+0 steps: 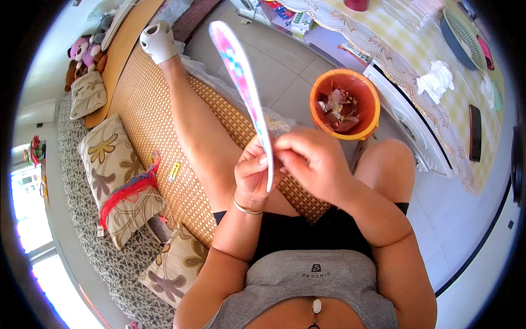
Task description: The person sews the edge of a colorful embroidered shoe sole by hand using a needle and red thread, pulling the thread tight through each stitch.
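A long, thin insole [241, 77] with a white edge and a pink, blue and white pattern stands upright in front of me, seen nearly edge-on. My left hand [252, 171] grips its lower end, thumb on the near side and the other fingers behind. Close against the other side, my right hand [315, 162] has its fingers curled together in a pinch. Whatever those fingertips hold is too small or hidden to make out. On a flowered cushion to my left lies a bundle of red, blue and purple thread [130, 193].
A small yellow packet [174, 171] lies on the woven mat [153, 98]. An orange bin [350, 131] with scraps stands on the tiled floor, beyond my right knee. The cloth-covered table [405, 49] at right bears a phone [475, 133], crumpled tissue [435, 81] and a basket [457, 41].
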Demonstrator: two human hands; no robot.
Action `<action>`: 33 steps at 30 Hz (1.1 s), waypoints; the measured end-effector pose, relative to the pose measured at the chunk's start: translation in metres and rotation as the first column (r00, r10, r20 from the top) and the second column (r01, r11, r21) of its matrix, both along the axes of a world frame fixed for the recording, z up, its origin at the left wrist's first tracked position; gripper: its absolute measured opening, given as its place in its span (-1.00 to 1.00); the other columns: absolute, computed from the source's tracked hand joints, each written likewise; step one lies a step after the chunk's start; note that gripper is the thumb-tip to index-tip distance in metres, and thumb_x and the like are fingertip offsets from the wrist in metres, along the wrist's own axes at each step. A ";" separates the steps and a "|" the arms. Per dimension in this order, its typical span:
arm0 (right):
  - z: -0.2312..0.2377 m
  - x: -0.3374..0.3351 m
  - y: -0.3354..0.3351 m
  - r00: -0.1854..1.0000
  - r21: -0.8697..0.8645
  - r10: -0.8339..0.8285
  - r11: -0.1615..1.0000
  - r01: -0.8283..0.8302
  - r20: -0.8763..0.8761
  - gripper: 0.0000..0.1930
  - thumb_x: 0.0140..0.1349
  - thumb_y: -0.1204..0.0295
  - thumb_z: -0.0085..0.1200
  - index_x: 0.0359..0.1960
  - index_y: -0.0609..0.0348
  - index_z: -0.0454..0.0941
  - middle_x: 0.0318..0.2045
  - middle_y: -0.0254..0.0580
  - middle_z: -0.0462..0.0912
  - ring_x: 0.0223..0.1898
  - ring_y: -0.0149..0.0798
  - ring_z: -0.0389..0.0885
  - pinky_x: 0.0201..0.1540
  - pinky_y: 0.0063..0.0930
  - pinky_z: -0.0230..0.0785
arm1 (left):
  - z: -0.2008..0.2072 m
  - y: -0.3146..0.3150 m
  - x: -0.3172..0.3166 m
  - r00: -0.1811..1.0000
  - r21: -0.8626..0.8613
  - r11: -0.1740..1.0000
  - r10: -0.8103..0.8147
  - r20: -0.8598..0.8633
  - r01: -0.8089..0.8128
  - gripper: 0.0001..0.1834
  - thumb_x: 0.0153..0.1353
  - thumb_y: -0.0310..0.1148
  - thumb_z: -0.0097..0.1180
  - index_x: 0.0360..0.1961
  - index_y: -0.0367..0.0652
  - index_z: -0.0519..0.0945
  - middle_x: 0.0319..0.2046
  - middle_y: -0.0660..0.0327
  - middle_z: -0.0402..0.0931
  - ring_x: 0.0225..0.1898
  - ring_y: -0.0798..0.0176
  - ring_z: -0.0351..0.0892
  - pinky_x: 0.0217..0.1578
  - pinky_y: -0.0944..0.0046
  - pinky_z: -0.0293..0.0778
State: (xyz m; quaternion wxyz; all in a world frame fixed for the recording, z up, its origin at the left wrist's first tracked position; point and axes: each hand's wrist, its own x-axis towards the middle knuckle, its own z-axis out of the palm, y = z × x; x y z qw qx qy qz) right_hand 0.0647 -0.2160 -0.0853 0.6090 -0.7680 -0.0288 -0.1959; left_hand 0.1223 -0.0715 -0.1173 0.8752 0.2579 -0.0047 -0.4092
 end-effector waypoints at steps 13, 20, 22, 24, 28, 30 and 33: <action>-0.027 0.016 -0.005 0.905 0.665 0.295 0.747 -0.018 -0.306 -0.95 0.23 0.54 0.04 -0.35 0.25 0.51 -0.50 -0.44 0.51 -0.49 -0.59 0.41 -0.43 -0.71 0.28 | 0.007 0.001 -0.001 0.949 0.271 0.938 0.135 0.284 -0.215 -0.66 0.09 -0.54 0.13 -0.08 -0.36 0.44 -0.22 0.10 0.57 -0.26 0.32 0.58 -0.18 0.34 0.50; -0.028 0.018 -0.008 0.905 0.697 0.305 0.717 -0.012 -0.297 -0.94 0.21 0.56 0.04 -0.29 0.25 0.50 -0.39 -0.38 0.56 -0.40 -0.56 0.47 -0.37 -0.70 0.31 | 0.011 0.001 -0.001 0.941 0.260 0.932 0.175 0.289 -0.253 -0.70 0.11 -0.60 0.10 -0.08 -0.34 0.44 -0.20 0.11 0.57 -0.22 0.33 0.58 -0.14 0.35 0.49; -0.031 0.018 -0.009 0.900 0.675 0.316 0.737 -0.035 -0.299 -0.94 0.20 0.58 0.04 -0.29 0.26 0.51 -0.38 -0.38 0.56 -0.38 -0.56 0.47 -0.35 -0.69 0.32 | 0.012 0.001 -0.001 0.939 0.258 0.930 0.185 0.291 -0.263 -0.70 0.11 -0.62 0.09 -0.09 -0.33 0.45 -0.20 0.12 0.57 -0.22 0.34 0.58 -0.14 0.35 0.49; -0.030 0.017 -0.008 0.899 0.669 0.320 0.742 -0.041 -0.300 -0.93 0.20 0.59 0.03 -0.29 0.26 0.51 -0.38 -0.39 0.56 -0.38 -0.56 0.47 -0.34 -0.69 0.32 | 0.010 0.002 -0.001 0.935 0.257 0.928 0.188 0.301 -0.269 -0.70 0.11 -0.62 0.10 -0.09 -0.33 0.45 -0.20 0.12 0.57 -0.21 0.34 0.57 -0.13 0.36 0.48; -0.029 0.018 -0.006 0.895 0.654 0.310 0.756 -0.027 -0.322 -0.92 0.19 0.61 0.03 -0.29 0.25 0.51 -0.39 -0.40 0.55 -0.39 -0.56 0.45 -0.34 -0.68 0.32 | 0.011 0.002 -0.002 0.936 0.265 0.925 0.192 0.296 -0.273 -0.70 0.10 -0.62 0.11 -0.10 -0.32 0.45 -0.20 0.13 0.58 -0.22 0.35 0.57 -0.13 0.36 0.48; -0.031 0.018 -0.007 0.893 0.654 0.314 0.756 -0.030 -0.322 -0.92 0.18 0.61 0.03 -0.29 0.25 0.51 -0.39 -0.41 0.55 -0.39 -0.56 0.45 -0.34 -0.68 0.31 | 0.011 0.002 -0.002 0.933 0.263 0.925 0.191 0.304 -0.275 -0.70 0.10 -0.62 0.11 -0.10 -0.32 0.45 -0.20 0.13 0.58 -0.22 0.35 0.57 -0.13 0.36 0.48; -0.034 0.018 -0.007 0.896 0.705 0.344 0.708 -0.050 -0.282 -0.92 0.17 0.59 0.06 -0.29 0.23 0.52 -0.39 -0.41 0.55 -0.38 -0.55 0.45 -0.33 -0.68 0.30 | 0.007 0.003 -0.002 0.930 0.251 0.931 0.176 0.324 -0.264 -0.69 0.13 -0.61 0.10 -0.06 -0.33 0.44 -0.19 0.15 0.57 -0.20 0.38 0.56 -0.13 0.37 0.48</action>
